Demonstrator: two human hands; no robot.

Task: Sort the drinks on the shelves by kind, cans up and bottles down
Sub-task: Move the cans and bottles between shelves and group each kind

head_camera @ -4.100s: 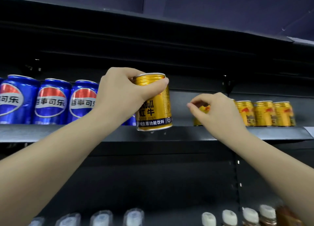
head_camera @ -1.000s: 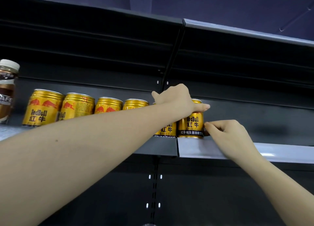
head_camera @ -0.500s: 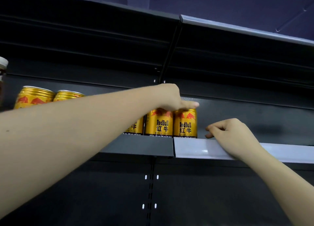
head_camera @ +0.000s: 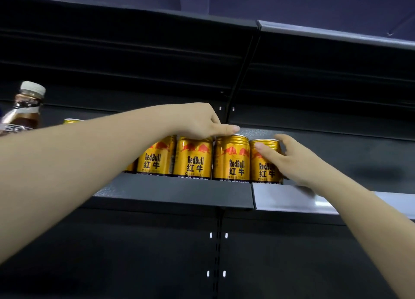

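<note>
Grip state, right hand (head_camera: 298, 161): fingers and thumb are wrapped around the rightmost gold can (head_camera: 262, 161), thumb across its front label and fingers behind it. The can stands upright on the shelf (head_camera: 179, 192), just right of the seam where the dark shelf section meets the light grey section (head_camera: 283, 197). Grip state, left hand (head_camera: 199, 121): it holds nothing; the fingers extend flat, with the fingertips resting on the tops of the gold cans in the row (head_camera: 215, 158). Four cans stand upright side by side, touching or nearly so, labels facing near. Further cans to the left are mostly hidden behind the left forearm. At far left, a brown bottle (head_camera: 24, 110) with a pale cap stands on the same shelf.
</note>
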